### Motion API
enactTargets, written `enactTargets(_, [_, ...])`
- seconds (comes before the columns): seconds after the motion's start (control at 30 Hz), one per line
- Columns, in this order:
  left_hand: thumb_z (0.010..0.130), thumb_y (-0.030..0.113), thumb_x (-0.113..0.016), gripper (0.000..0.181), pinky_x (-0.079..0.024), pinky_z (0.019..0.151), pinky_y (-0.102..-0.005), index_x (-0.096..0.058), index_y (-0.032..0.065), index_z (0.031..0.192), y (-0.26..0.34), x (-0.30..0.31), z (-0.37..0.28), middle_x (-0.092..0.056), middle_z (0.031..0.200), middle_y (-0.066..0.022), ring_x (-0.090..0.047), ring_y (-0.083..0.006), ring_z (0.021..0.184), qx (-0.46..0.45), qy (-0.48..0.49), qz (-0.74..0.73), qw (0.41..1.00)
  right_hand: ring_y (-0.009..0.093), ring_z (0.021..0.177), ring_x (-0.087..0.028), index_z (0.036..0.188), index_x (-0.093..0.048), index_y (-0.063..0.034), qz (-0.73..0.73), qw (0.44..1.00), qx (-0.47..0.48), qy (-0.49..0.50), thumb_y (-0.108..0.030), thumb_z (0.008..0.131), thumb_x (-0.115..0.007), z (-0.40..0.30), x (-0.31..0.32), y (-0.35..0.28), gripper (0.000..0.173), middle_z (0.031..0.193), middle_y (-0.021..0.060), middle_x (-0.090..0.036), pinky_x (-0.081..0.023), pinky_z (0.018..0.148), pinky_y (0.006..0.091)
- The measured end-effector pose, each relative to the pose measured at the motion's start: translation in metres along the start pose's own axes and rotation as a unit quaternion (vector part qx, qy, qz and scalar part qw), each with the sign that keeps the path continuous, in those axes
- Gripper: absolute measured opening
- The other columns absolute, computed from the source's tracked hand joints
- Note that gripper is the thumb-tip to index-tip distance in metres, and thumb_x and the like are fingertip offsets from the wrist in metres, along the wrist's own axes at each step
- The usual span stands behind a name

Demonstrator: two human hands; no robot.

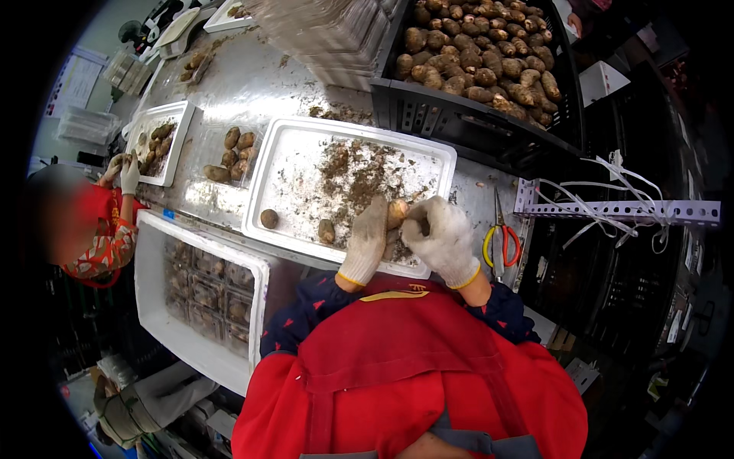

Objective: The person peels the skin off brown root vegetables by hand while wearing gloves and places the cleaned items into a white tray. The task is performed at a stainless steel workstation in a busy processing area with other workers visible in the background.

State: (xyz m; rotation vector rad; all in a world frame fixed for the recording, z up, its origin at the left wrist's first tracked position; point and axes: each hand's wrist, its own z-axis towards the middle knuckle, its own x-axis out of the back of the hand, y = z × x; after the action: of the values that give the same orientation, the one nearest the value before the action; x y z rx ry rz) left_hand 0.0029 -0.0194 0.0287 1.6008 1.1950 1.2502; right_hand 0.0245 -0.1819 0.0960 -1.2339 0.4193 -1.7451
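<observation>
Both of my hands wear white knit gloves over the near edge of a white foam tray strewn with soil and root scraps. My left hand is closed on a small taro corm, whose pale end shows. Just right of that corm, my right hand has its fingers curled; whether something small is between them cannot be told. Two more corms lie in the tray, a round one at the left and an oval one nearer my left hand.
A black crate heaped with corms stands behind at right. Scissors lie right of the tray. To the left are a clear plastic box with corms, a foam box of packed containers and a gloved co-worker.
</observation>
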Motion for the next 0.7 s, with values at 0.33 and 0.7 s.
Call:
enactTargets(0.33, [0.102, 0.061, -0.033, 0.058, -0.027, 0.039, -0.0246, -0.057, 0.0115, 0.083, 0.057, 0.001, -0.007, -0.044, 0.057, 0.0032, -0.036, -0.0083, 0.042, 0.201, -0.009, -0.302, 0.932, 0.014, 0.083, -0.068, 0.103, -0.067, -0.0019, 0.193, 0.928, -0.312, -0.055, -0.012, 0.084, -0.073, -0.003, 0.013, -0.008, 0.022, 0.093, 0.0086, -0.071, -0.054, 0.073, 0.0287])
enactTargets(0.7, [0.104, 0.048, -0.042, 0.043, -0.030, 0.041, -0.0256, -0.056, 0.0094, 0.092, 0.040, -0.003, -0.012, -0.046, 0.060, 0.0014, -0.040, -0.0093, 0.045, 0.142, -0.019, -0.256, 0.956, 0.018, 0.103, -0.063, 0.125, -0.057, 0.0052, 0.387, 0.839, -0.353, -0.144, -0.010, 0.088, -0.062, -0.001, 0.006, 0.011, 0.040, 0.114, 0.0140, -0.066, -0.052, 0.088, 0.0289])
